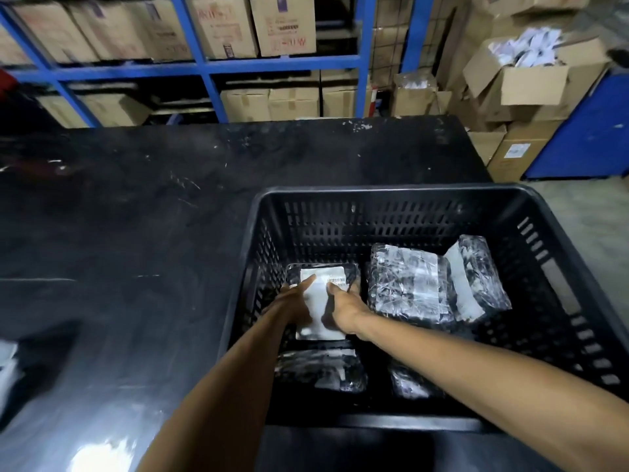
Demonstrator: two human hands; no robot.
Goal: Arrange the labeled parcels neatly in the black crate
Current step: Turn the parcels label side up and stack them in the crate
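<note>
The black slotted crate [391,195] stands on the right part of a black table. Both arms reach down into its left side. My left hand [296,301] and my right hand [343,306] grip a dark plastic-wrapped parcel with a white barcode label [320,284], one hand on each side, thumbs on the label. The parcel lies flat near the crate floor. To its right lie two more wrapped parcels: a large one [408,284] and one tilted against it [476,274]. Two further parcels [323,369] [408,383] lie nearer me, partly hidden by my arms.
The black table [136,216] stretches left of the crate. At its far left edge lies a blurred dark item with a white patch [10,362]. Behind stand blue shelving [204,68] with cardboard boxes and stacked cartons [524,83] at the right.
</note>
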